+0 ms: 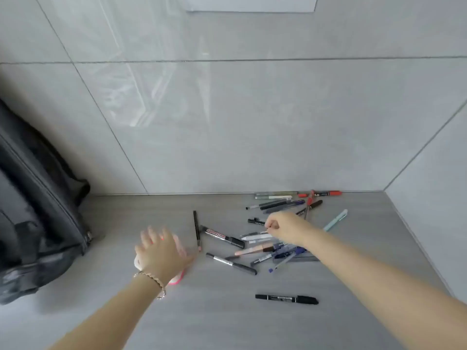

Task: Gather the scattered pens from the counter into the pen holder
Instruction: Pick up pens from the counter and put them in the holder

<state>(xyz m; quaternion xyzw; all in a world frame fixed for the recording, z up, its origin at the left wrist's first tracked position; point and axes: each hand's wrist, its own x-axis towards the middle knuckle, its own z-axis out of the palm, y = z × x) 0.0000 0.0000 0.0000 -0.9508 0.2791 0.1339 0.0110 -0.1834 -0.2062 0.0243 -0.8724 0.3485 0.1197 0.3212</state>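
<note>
A pink and white pen holder stands on the grey counter, mostly hidden under my left hand. That hand is blurred, with its fingers spread over the holder's top. Several pens lie in a loose pile to the right. My right hand reaches into the pile, finger and thumb pinched on the end of a thin pen. A whiteboard marker, a grey marker and a thin dark pencil lie between the hands. A black marker lies alone nearer to me.
A dark grey backpack leans against the tiled wall at the left. More pens, one red, lie along the back wall. The wall corner closes the counter at the right. A paper sheet hangs high on the wall.
</note>
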